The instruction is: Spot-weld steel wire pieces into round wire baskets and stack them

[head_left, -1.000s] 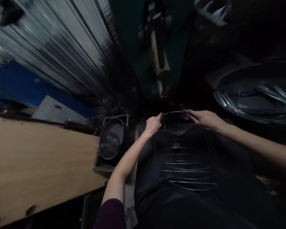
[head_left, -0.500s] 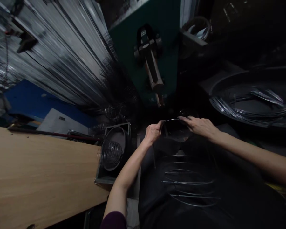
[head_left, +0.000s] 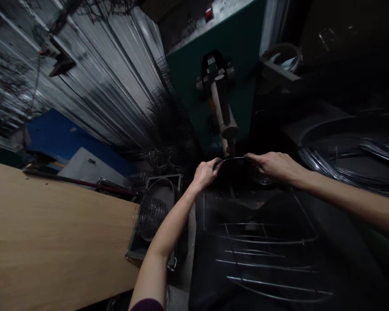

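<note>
Both hands pinch the far edge of a wire frame (head_left: pixel 234 158). My left hand (head_left: pixel 206 173) is closed on the left end of this curved wire, and my right hand (head_left: pixel 274 166) grips it a short way to the right. Several thin bent metal wires, apparently the same frame, spread back over the dark apron (head_left: pixel 210 276), though low light hides how they join. Just beyond the held edge is the tip of a machine's thick cylindrical arm (head_left: pixel 225 110), mounted on a green housing (head_left: pixel 246 65). Whether wire and tip touch, I cannot tell.
Left of my forearm, a bin (head_left: pixel 131 249) holds a round container with a bundle of wire rings (head_left: pixel 153 212). A wooden board (head_left: pixel 58 233) lies further left. A large round tub (head_left: pixel 314 127) with bundled wires (head_left: pixel 327 166) stands right. Metal rods (head_left: pixel 116 65) line the upper left.
The wire frame has risen toward the machine's arm tip, its wires on the apron now spread wider. Both hands keep their hold. The whole view has shifted, with the machine lower and further right.
</note>
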`<state>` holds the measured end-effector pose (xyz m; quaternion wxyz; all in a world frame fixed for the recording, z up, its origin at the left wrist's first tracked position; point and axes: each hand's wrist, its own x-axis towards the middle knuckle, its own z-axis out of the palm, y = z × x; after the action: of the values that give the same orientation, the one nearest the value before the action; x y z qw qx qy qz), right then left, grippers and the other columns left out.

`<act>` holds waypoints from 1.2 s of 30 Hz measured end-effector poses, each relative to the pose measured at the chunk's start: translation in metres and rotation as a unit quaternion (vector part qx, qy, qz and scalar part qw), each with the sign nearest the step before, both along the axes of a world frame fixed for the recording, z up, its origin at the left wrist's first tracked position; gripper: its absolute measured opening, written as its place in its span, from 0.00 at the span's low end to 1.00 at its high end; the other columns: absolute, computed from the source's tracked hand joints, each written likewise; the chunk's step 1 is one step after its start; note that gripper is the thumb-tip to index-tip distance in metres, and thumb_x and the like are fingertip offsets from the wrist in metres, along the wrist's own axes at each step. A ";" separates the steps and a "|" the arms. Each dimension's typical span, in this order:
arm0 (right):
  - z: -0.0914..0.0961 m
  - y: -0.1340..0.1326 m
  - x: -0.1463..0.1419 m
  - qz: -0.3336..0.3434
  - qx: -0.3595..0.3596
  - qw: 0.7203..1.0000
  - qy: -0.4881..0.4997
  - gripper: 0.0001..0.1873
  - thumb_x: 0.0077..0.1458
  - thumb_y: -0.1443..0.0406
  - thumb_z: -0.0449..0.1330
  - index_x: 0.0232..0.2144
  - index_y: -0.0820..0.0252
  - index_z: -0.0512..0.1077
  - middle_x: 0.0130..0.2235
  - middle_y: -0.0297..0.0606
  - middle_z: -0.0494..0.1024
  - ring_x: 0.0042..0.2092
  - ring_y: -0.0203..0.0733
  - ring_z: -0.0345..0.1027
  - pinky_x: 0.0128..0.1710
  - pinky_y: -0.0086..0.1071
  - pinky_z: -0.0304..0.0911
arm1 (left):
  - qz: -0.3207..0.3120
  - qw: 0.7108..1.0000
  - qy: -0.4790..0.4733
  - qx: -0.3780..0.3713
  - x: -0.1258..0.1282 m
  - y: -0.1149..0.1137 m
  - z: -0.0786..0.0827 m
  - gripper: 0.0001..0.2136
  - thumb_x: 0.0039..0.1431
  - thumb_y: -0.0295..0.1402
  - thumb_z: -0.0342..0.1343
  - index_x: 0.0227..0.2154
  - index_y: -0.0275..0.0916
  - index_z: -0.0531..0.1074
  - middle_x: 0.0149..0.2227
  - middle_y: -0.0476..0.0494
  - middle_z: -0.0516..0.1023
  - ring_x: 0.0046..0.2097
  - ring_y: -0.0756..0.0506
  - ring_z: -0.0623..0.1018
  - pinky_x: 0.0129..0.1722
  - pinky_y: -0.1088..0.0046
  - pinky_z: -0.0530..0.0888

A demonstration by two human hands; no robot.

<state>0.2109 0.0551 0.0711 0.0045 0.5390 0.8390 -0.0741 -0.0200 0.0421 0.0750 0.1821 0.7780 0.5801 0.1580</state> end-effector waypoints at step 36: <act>0.006 0.023 -0.013 -0.011 -0.024 0.998 0.052 0.23 0.65 0.55 0.40 0.50 0.55 0.69 0.39 0.48 0.77 0.38 0.51 0.72 0.31 0.34 0.59 | -0.017 1.000 0.012 0.019 -0.011 0.020 0.001 0.15 0.66 0.38 0.44 0.44 0.42 0.75 0.38 0.46 0.81 0.40 0.47 0.79 0.41 0.77 0.70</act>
<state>0.1977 0.0778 0.0775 -0.0273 0.5433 0.8302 -0.1221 -0.0306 0.0623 0.0756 0.1633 0.7928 0.5659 0.1566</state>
